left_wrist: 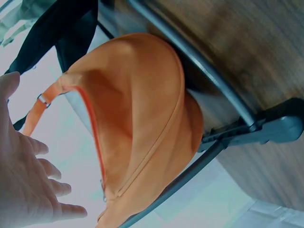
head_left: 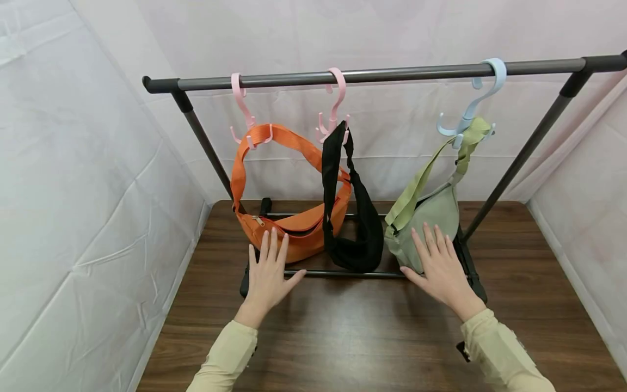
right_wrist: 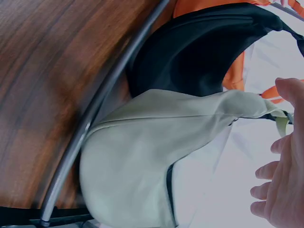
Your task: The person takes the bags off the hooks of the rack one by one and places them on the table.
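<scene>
My left hand (head_left: 268, 275), fingers spread, is in front of an orange shoulder bag (head_left: 303, 251) that hangs by its strap from a pink hook. In the left wrist view the orange bag (left_wrist: 142, 109) lies beyond the fingertips, apart from them. Fingers straight, my right hand (head_left: 441, 272) overlaps a sage green bag (head_left: 436, 209) in the head view; the right wrist view has space between that hand (right_wrist: 285, 175) and the green bag (right_wrist: 137, 152). Between them a black bag (head_left: 360, 239) hangs from another pink hook. Neither hand holds anything.
A dark metal rack (head_left: 401, 73) stands on the brown wooden table (head_left: 333, 332). Two pink hooks (head_left: 240, 100) and a light blue hook (head_left: 472, 106) hang from its top bar. The low bar (head_left: 343, 274) runs just behind the hands. White cloth (head_left: 98, 163) surrounds the table.
</scene>
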The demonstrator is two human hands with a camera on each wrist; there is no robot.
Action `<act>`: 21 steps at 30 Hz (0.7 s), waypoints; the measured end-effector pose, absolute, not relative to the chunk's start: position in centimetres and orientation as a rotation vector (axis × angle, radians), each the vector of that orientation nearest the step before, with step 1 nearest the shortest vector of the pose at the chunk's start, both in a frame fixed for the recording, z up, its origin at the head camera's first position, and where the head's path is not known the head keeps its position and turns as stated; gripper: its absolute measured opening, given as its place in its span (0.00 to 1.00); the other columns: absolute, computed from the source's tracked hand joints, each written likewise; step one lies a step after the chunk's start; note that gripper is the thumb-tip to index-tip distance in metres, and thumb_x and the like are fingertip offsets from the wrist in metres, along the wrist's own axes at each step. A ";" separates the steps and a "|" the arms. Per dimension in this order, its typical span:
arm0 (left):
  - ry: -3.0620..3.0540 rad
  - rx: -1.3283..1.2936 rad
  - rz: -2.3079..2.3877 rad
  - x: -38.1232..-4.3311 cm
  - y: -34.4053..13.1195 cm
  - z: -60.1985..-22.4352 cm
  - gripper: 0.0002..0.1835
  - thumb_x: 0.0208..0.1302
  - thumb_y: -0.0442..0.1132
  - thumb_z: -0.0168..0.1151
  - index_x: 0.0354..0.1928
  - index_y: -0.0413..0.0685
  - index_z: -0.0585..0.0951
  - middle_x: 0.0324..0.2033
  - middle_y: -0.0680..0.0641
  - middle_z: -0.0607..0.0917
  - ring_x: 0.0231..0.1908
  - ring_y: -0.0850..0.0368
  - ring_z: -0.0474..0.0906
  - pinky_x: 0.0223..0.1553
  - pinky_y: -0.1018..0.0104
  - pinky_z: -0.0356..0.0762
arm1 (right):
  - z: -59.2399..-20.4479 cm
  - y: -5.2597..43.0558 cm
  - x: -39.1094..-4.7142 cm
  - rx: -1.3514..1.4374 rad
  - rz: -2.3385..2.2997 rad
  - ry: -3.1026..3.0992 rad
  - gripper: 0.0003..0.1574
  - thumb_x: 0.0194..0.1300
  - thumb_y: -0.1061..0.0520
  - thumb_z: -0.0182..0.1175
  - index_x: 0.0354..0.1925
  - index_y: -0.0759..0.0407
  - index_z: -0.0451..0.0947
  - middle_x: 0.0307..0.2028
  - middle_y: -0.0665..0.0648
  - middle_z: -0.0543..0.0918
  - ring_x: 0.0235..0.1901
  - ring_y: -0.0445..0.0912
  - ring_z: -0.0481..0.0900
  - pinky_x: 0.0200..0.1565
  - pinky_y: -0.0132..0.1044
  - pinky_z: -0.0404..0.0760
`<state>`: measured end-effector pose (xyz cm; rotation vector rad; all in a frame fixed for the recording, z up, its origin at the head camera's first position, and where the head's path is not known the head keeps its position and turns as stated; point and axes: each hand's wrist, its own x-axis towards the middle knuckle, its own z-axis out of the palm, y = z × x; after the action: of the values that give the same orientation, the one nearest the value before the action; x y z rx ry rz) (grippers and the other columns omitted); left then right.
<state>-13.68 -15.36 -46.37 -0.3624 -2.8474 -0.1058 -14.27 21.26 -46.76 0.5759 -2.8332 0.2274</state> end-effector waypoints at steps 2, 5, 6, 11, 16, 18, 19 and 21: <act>-2.831 -0.362 -0.105 -13.7 -15.5 -46.0 0.48 0.53 0.66 0.55 0.69 0.47 0.53 0.68 0.39 0.51 0.68 0.43 0.42 0.61 0.38 0.46 | -46.4 21.1 -14.2 0.584 0.226 -2.832 0.53 0.58 0.34 0.53 0.68 0.63 0.49 0.66 0.71 0.49 0.66 0.65 0.43 0.61 0.59 0.49; -2.801 -0.368 -0.108 -13.7 -15.7 -45.4 0.48 0.53 0.65 0.55 0.69 0.47 0.53 0.68 0.38 0.51 0.67 0.41 0.43 0.61 0.39 0.48 | -46.0 20.8 -14.2 0.591 0.218 -2.840 0.54 0.58 0.33 0.52 0.69 0.63 0.47 0.67 0.70 0.47 0.66 0.64 0.42 0.62 0.59 0.48; -2.786 -0.373 -0.110 -13.7 -15.8 -45.2 0.48 0.53 0.65 0.56 0.69 0.47 0.53 0.68 0.38 0.52 0.67 0.40 0.44 0.61 0.39 0.49 | -45.8 20.6 -14.1 0.594 0.215 -2.838 0.54 0.58 0.33 0.52 0.69 0.63 0.47 0.68 0.70 0.46 0.66 0.63 0.42 0.62 0.58 0.47; -2.695 -0.410 -0.126 -13.7 -16.4 -44.2 0.46 0.52 0.62 0.59 0.68 0.46 0.56 0.68 0.37 0.51 0.66 0.39 0.48 0.60 0.41 0.52 | -44.7 20.0 -14.0 0.614 0.241 -2.760 0.51 0.60 0.32 0.48 0.67 0.64 0.51 0.68 0.68 0.47 0.67 0.62 0.43 0.63 0.56 0.46; -2.488 -0.491 -0.172 -14.1 -17.4 -43.4 0.39 0.57 0.60 0.53 0.65 0.44 0.62 0.65 0.35 0.57 0.62 0.36 0.57 0.56 0.40 0.60 | -43.6 19.2 -13.9 0.657 0.311 -2.591 0.49 0.64 0.29 0.35 0.63 0.67 0.59 0.66 0.69 0.54 0.65 0.63 0.50 0.62 0.56 0.50; -2.418 -0.516 -0.181 -14.3 -17.8 -42.8 0.37 0.57 0.59 0.52 0.63 0.42 0.65 0.64 0.34 0.60 0.60 0.35 0.60 0.55 0.41 0.62 | -43.2 18.8 -13.9 0.684 0.327 -2.518 0.49 0.65 0.29 0.31 0.62 0.68 0.61 0.64 0.69 0.56 0.64 0.63 0.53 0.62 0.56 0.52; -2.395 -0.523 -0.184 -14.5 -17.9 -42.5 0.37 0.57 0.58 0.54 0.63 0.42 0.66 0.63 0.34 0.61 0.59 0.34 0.61 0.55 0.41 0.63 | -43.0 18.6 -13.9 0.700 0.333 -2.486 0.48 0.65 0.30 0.31 0.61 0.68 0.62 0.64 0.69 0.58 0.63 0.63 0.54 0.61 0.56 0.54; -2.363 -0.532 -0.184 -14.7 -18.1 -41.9 0.37 0.55 0.56 0.58 0.62 0.42 0.67 0.62 0.33 0.63 0.58 0.34 0.61 0.55 0.43 0.63 | -42.6 18.1 -14.0 0.731 0.346 -2.432 0.46 0.66 0.31 0.32 0.60 0.68 0.63 0.63 0.69 0.60 0.62 0.63 0.56 0.60 0.57 0.56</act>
<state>-14.68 -18.14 -41.86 -0.5323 -2.3626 -0.1839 -13.98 18.15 -42.65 0.7308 -2.4316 0.3464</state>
